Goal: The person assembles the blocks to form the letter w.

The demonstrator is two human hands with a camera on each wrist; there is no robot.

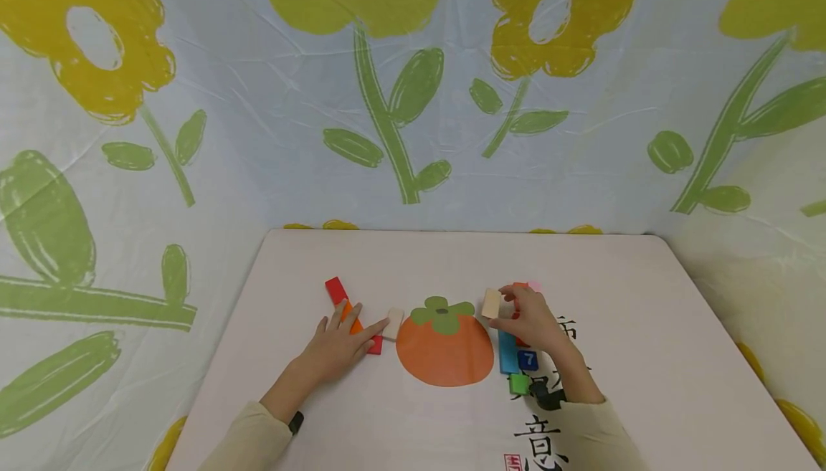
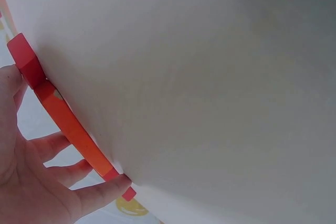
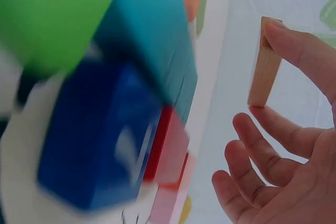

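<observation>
My right hand (image 1: 533, 318) pinches a plain wooden block (image 1: 491, 304) between thumb and index finger, over the upper right edge of the printed persimmon (image 1: 445, 349). In the right wrist view the wooden block (image 3: 265, 66) is gripped by its two ends, and the other fingers are loosely bent. My left hand (image 1: 335, 348) is spread over a slanted row of blocks: a red block (image 1: 336, 290) at the top, an orange block (image 1: 352, 318), and another red block (image 1: 374, 345) below. Its fingertips rest along the orange block (image 2: 79, 135). A pale block (image 1: 393, 324) lies beside the left thumb.
Beside the persimmon's right edge lie a blue block (image 1: 508, 353), a dark blue block marked 7 (image 1: 528, 360) and a green block (image 1: 519, 384). Red pieces (image 1: 521, 288) are partly behind the right hand. Black characters (image 1: 540, 442) are printed on the tabletop. Flower-patterned cloth (image 1: 258, 98) surrounds the table.
</observation>
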